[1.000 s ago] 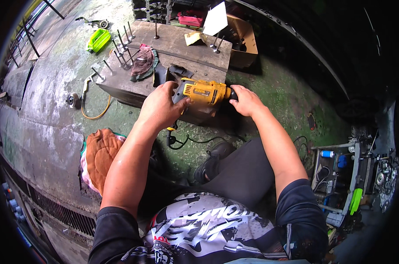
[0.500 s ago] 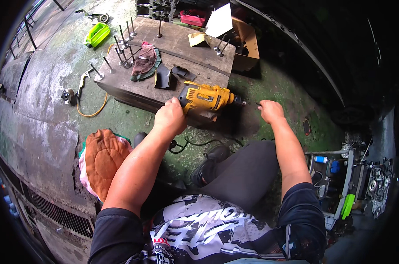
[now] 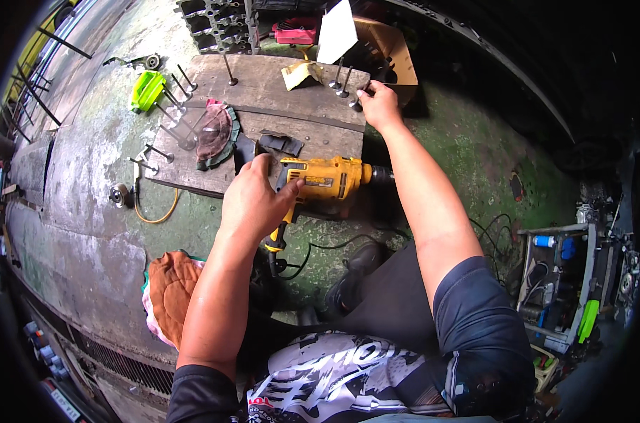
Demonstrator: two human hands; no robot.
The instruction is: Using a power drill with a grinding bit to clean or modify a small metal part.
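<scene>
My left hand [image 3: 258, 201] grips the back of a yellow corded drill [image 3: 323, 178], which lies sideways at the near edge of a worn wooden block [image 3: 263, 106]. My right hand [image 3: 378, 107] reaches to the block's back right corner, thumb and finger pinched on the stem of an upright metal valve [image 3: 356, 103]. Beside it stand other valves [image 3: 343, 92]. Several more valves [image 3: 166, 154] stand along the left side, near a stained pink and green cloth [image 3: 215, 134]. Bent black pieces [image 3: 281, 143] and yellow paper [image 3: 300, 74] lie on the block.
A cardboard box [image 3: 397, 53], white sheet [image 3: 337, 35], red case [image 3: 295, 29] and metal engine part [image 3: 214, 28] are behind. Left are a green tray [image 3: 148, 90], yellow hose [image 3: 154, 218] and brown cloth [image 3: 170, 289]. A cable [image 3: 306, 262] lies below; a metal cart [image 3: 552, 282] stands right.
My right hand has left the drill's nose and moved up to the valves at the back right. My left hand stays on the drill, and the view has shifted.
</scene>
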